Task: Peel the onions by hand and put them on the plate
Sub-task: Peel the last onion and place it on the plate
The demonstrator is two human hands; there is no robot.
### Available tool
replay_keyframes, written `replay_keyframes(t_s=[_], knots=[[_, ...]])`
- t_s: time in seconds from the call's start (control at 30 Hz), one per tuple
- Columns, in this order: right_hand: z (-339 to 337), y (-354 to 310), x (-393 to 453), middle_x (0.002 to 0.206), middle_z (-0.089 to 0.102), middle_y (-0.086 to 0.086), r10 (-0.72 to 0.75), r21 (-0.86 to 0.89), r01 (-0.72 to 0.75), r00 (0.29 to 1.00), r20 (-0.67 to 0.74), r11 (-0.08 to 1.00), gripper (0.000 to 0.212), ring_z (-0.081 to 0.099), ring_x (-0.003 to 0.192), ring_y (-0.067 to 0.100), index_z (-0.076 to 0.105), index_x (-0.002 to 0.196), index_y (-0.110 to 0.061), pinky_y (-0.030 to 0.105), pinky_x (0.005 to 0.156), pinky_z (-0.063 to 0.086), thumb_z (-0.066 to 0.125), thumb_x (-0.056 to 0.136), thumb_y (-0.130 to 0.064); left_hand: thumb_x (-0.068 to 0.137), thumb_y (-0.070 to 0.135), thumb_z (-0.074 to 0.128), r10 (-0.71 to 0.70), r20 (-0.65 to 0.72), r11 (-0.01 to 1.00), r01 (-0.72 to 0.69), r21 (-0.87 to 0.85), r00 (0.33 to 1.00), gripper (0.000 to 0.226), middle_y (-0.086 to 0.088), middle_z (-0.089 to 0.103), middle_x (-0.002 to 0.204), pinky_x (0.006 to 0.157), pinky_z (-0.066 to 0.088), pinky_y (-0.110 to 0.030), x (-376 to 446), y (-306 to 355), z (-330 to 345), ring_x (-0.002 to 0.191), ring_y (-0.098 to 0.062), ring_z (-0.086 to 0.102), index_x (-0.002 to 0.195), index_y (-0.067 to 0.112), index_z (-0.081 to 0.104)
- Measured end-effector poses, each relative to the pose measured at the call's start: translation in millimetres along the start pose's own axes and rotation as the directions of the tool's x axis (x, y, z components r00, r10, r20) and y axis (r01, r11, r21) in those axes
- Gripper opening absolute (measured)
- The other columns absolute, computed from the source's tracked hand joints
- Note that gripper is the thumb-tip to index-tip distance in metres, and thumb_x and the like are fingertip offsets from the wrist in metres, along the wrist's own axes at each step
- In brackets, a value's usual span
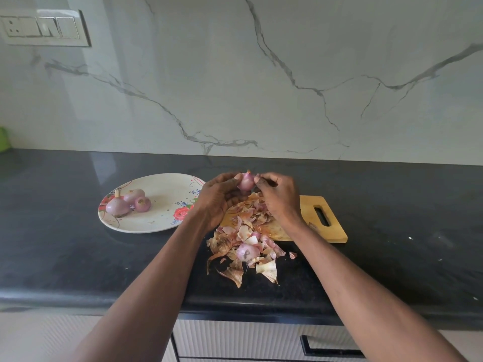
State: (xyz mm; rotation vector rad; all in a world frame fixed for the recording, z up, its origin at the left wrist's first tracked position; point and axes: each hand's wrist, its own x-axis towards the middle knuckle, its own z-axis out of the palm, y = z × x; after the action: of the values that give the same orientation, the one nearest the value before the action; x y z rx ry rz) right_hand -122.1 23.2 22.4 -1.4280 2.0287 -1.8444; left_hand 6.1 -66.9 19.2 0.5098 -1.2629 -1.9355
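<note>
three peeled onions are held by the plate at centre left. an onion is gripped by the left hand and pinched by the right hand above the peels.

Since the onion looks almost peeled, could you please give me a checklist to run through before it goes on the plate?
1. Onion held by both hands, left hand and right hand: ok.
2. All skin off it: cannot tell, far side hidden.
3. Free room on plate beside the three peeled onions: ok.
4. Path to plate clear: ok.
5. Peels kept off plate: ok.
</note>
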Motion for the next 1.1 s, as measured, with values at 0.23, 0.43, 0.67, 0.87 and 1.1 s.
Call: replay_keyframes(t_s=[0.23,0.43,0.67,0.87,1.1], knots=[[4.6,1.9,-2.3,0.068,0.060,-0.008,0.035,-0.009,-0.035,0.999,0.009,0.999,0.016,0.053,0.057,0.002,0.068,0.086,-0.011,0.013,0.048,0.040,0.065,0.095,-0.023,0.077,0.014,0.076,0.046,0.047,0.997,-0.048,0.058,0.998,0.039,-0.020,0.074,0.108,0.091,0.060,-0.040,-2.8,-3.8,5.9,0.094,-0.028,0.072,0.113,-0.001,0.070],[3.1,-4.2,-5.7,0.063,0.056,-0.007,0.033,0.015,-0.033,0.999,0.037,0.999,0.024,0.049,0.048,-0.001,0.063,0.081,-0.011,0.011,0.043,0.035,0.065,0.094,-0.030,0.086,0.013,0.072,0.097,-0.028,0.992,-0.095,0.078,0.995,0.039,-0.021,0.072,0.104,0.079,0.062,-0.036,-1.2,-5.7,4.0,0.087,-0.026,0.073,0.117,-0.007,0.060],[3.5,-2.4,-2.9,0.066,0.063,-0.005,0.102,0.059,-0.107,0.991,0.081,0.992,0.031,0.053,0.051,0.001,0.069,0.082,-0.010,0.019,0.047,0.039,0.065,0.093,-0.039,0.084,0.015,0.075,0.056,0.019,0.993,-0.058,0.107,0.998,0.040,-0.022,0.072,0.112,0.093,0.058,-0.043,-0.5,-5.9,4.9,0.101,-0.033,0.072,0.117,-0.004,0.064],[3.9,-3.1,-1.7,0.073,0.069,0.014,0.172,0.214,-0.194,0.978,0.117,0.957,0.022,0.062,0.063,0.020,0.070,0.082,-0.004,0.036,0.060,0.050,0.064,0.093,-0.022,0.091,0.010,0.069,0.039,-0.031,0.996,-0.037,0.085,0.999,0.025,-0.020,0.073,0.104,0.078,0.062,-0.032,3.2,-7.0,1.5,0.088,-0.025,0.072,0.112,-0.004,0.068],[-1.5,-3.4,0.1,0.061,0.062,0.004,0.233,0.267,-0.240,0.971,0.057,0.933,0.023,0.059,0.057,0.016,0.064,0.071,-0.005,0.035,0.059,0.048,0.058,0.091,-0.016,0.095,0.009,0.066,-0.009,-0.105,0.999,0.004,-0.048,0.994,0.021,-0.025,0.071,0.092,0.071,0.062,-0.029,5.2,-1.5,1.0,0.078,-0.026,0.071,0.109,-0.006,0.064]])
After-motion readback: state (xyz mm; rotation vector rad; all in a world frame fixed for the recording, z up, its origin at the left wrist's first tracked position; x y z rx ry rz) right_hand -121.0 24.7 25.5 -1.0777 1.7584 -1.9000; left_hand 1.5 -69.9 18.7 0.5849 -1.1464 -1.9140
